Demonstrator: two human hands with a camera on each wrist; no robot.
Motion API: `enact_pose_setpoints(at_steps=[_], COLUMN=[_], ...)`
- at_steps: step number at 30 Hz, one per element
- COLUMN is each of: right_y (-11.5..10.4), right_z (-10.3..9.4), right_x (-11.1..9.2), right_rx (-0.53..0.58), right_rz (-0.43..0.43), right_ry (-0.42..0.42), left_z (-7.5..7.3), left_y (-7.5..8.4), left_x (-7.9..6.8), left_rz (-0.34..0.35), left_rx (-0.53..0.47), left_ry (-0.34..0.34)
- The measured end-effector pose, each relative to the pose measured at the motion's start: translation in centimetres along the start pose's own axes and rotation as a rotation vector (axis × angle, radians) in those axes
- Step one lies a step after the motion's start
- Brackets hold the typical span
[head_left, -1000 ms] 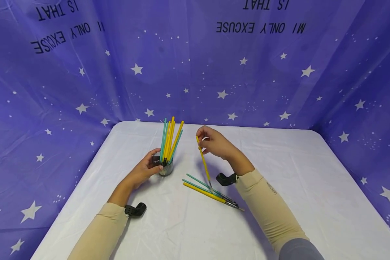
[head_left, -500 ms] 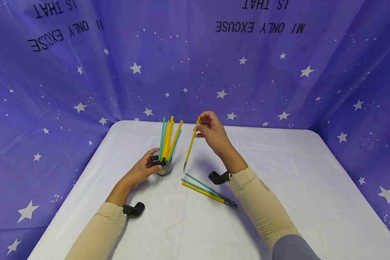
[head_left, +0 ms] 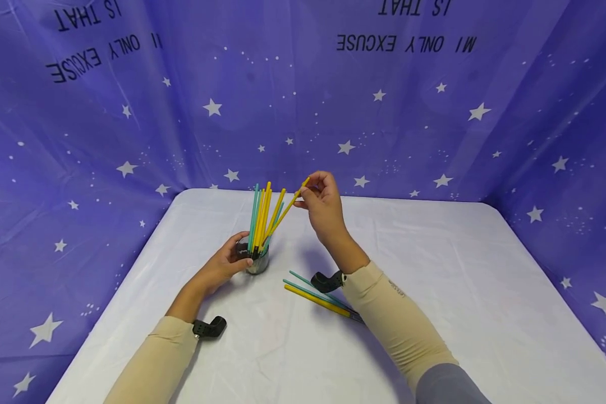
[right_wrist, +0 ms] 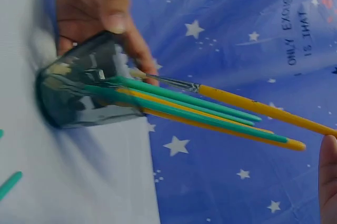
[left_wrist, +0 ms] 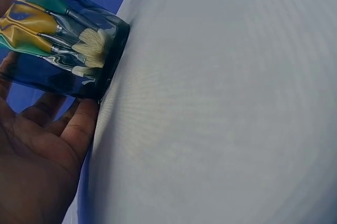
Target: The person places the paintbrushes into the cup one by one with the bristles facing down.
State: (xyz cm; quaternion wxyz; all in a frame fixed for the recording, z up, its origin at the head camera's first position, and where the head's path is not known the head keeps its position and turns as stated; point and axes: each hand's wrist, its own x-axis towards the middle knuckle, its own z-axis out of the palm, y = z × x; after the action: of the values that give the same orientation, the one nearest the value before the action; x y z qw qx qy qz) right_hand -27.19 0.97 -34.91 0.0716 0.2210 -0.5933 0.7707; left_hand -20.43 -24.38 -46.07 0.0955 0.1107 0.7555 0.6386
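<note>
A dark glass cup [head_left: 258, 265] stands on the table with several yellow and teal paintbrushes [head_left: 264, 216] in it, bristles down. My left hand [head_left: 225, 265] holds the cup from its left side, thumb in front and fingers behind. In the left wrist view pale bristles [left_wrist: 92, 47] show through the glass. My right hand [head_left: 325, 206] pinches a thin yellow paintbrush [right_wrist: 247, 103] near the end of its handle. That brush slants down to the left, and in the right wrist view its bristle tip is at the cup's mouth.
Several paintbrushes, yellow [head_left: 315, 300] and teal [head_left: 303, 276], lie on the white-covered table [head_left: 262, 353], their bristle ends partly hidden under my right forearm. A purple star-printed cloth [head_left: 303, 101] hangs behind the table and at its sides.
My right hand has lifted the yellow paintbrush from above the lying brushes and carried it left to the cup, tilting it. My left hand has stayed on the cup.
</note>
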Motion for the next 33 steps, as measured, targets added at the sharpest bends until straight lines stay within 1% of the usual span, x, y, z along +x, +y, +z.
enact_pose_setpoints(at_steps=[5,11,15,19,23,27,29,33], right_y=[1.1,2.5,3.3,4.0,4.4,4.8,4.1,4.0], right_z=[0.8,1.6,2.2,2.6,2.8,2.7,2.8,2.6], right_x=[-0.4,-0.9,-1.3,-1.5,-1.5,-1.5,-1.6,-1.4], right_rx=[-0.066,-0.122,-0.148,-0.156,-0.184,-0.204,-0.206,-0.192], right_rz=[0.019,0.047,0.077,0.102,0.123,0.134,0.141,0.138], right_ry=[-0.046,-0.072,-0.08,-0.069,-0.065,-0.085,-0.101,-0.12], left_z=[0.0,0.0,-0.1,-0.1,-0.1,0.1,0.1,0.1], left_y=[0.0,-0.1,-0.3,-0.3,-0.1,-0.1,-0.1,-0.1], left_x=[0.0,-0.1,-0.3,-0.4,-0.3,-0.1,0.0,0.0], left_rz=[-0.002,0.004,0.007,0.012,0.014,0.016,0.013,0.01], left_rx=[-0.002,0.006,-0.004,-0.02,-0.016,-0.013,-0.009,-0.003], left_ry=[0.0,-0.003,-0.004,-0.002,-0.002,-0.009,-0.005,0.007])
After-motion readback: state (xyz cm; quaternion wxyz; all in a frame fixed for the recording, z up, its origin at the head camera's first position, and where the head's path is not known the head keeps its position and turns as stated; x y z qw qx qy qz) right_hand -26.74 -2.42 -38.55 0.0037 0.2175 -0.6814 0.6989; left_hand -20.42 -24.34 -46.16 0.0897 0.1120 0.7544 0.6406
